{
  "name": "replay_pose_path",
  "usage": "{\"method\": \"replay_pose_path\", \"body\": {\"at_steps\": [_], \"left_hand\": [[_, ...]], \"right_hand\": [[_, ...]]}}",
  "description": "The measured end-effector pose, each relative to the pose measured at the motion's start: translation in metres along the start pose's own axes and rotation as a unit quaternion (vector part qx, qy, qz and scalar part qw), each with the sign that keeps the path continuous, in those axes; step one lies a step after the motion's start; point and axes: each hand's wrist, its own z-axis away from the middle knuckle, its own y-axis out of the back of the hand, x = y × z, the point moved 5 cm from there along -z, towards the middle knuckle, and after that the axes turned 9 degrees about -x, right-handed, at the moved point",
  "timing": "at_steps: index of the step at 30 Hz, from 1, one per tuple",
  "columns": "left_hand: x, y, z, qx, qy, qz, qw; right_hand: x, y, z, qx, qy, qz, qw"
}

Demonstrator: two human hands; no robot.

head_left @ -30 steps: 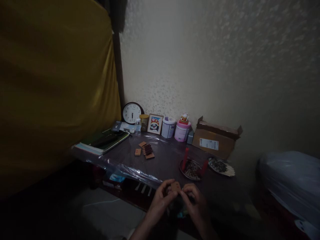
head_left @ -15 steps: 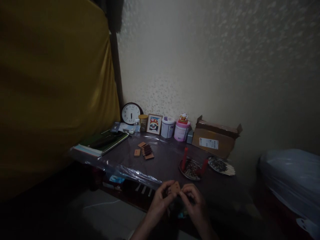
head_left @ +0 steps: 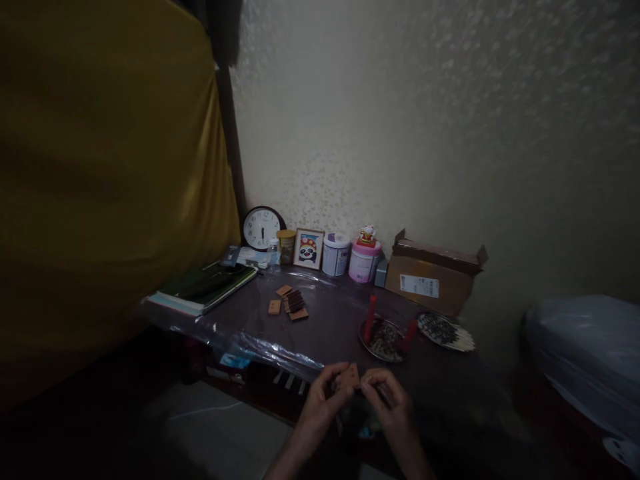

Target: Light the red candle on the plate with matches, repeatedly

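My left hand (head_left: 323, 397) is closed on a small tan matchbox (head_left: 351, 377), tilted up with red marks on its face. Right beside it, my right hand (head_left: 390, 397) has thumb and fingers pinched together; a pale speck shows at the fingertips, too small to name. Beyond both hands stands a round metal plate (head_left: 376, 353) with dark burnt bits in it and two red candles (head_left: 371, 320) (head_left: 409, 335), one upright, one leaning. More tan matchboxes (head_left: 274, 307) lie on the table around a stack of dark brown strips (head_left: 295, 301).
A second plate holds fanned pale sticks with dark ends (head_left: 445, 332). Along the wall stand a clock (head_left: 263, 228), a panda picture (head_left: 308, 249), a white tub (head_left: 335, 257), a pink tub (head_left: 364, 263) and a cardboard box (head_left: 430, 277). Green books (head_left: 203, 290) lie at the left.
The matchbox has turned slightly in my left hand, and my right fingertips have moved a little apart from its edge. The camera view has shifted slightly.
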Motion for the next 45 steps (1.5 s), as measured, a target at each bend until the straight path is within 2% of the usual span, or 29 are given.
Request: {"method": "replay_pose_path", "body": {"at_steps": [7, 16, 22, 27, 35, 45], "left_hand": [[0.003, -0.002, 0.000, -0.001, 0.002, 0.042, 0.999], [-0.004, 0.000, -0.002, -0.015, 0.008, 0.086, 0.996], [-0.012, 0.003, -0.003, -0.015, 0.013, 0.109, 0.994], [-0.011, 0.001, -0.003, -0.020, 0.020, 0.129, 0.991], [-0.013, -0.001, -0.004, -0.015, 0.031, 0.156, 0.987], [-0.013, 0.002, -0.004, 0.008, 0.022, 0.134, 0.991]], "right_hand": [[0.010, 0.012, -0.005, 0.063, -0.052, -0.042, 0.996], [0.014, 0.021, -0.015, 0.083, -0.063, -0.025, 0.994], [0.020, 0.021, -0.015, 0.108, -0.082, -0.072, 0.988], [0.021, 0.021, -0.015, 0.106, -0.091, -0.081, 0.987], [0.028, 0.019, -0.014, 0.094, -0.090, -0.040, 0.991], [0.014, 0.013, -0.011, 0.059, -0.075, 0.029, 0.995]]}}
